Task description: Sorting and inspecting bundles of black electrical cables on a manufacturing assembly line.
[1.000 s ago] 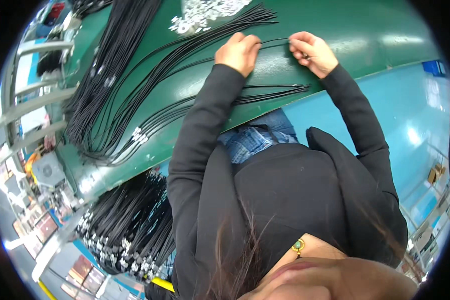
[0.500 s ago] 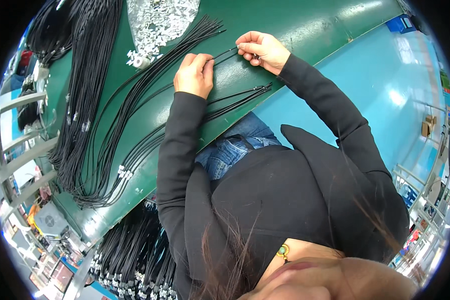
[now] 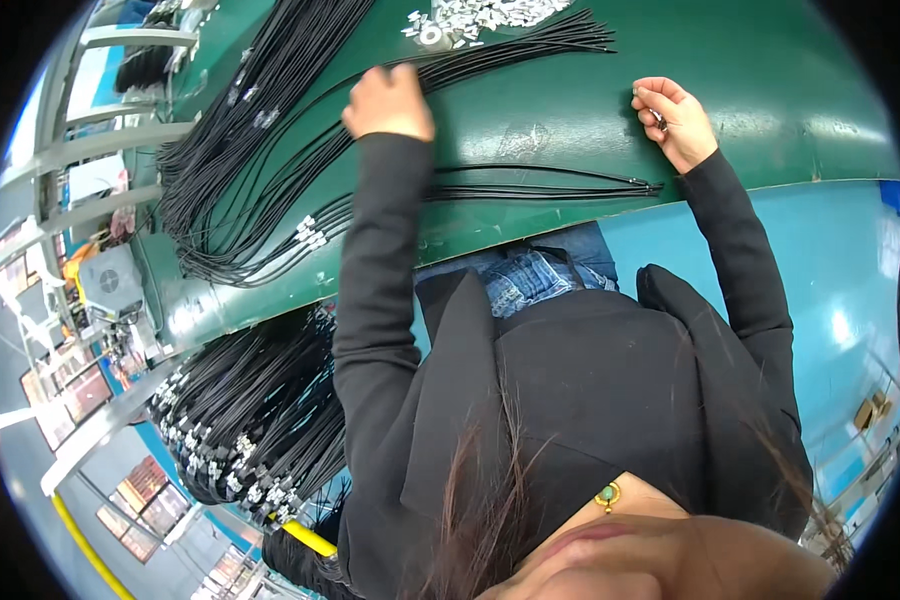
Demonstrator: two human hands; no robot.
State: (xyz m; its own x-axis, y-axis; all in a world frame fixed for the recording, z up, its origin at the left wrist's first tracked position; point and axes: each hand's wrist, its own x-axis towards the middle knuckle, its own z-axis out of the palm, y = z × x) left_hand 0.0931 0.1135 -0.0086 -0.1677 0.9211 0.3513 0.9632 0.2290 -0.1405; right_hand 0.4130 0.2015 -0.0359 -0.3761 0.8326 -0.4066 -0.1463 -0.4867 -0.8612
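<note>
My left hand [image 3: 390,102] is smeared by motion at the near side of a bundle of thin black cables [image 3: 530,47]; its fingers do not show clearly. My right hand [image 3: 678,122] hovers over the green table to the right, apart from the cables. Its fingers are curled, with small dark shiny pieces [image 3: 658,120] in them, too small to name. Between my hands and the table's front edge lies a smaller group of black cables [image 3: 540,192], with white connectors [image 3: 310,233] at their left part.
White small parts [image 3: 480,18] lie in a clear bag and loose at the far side, beside a white roll [image 3: 430,34]. A thick black cable bundle [image 3: 300,50] covers the table's left. More cables [image 3: 260,400] hang below the front edge. A grey box-shaped device [image 3: 113,282] stands at left.
The view has turned and shifted. My hands have moved apart: the left is now by the cable bundle, the right is off to the right. The cable between them is no longer in the right hand.
</note>
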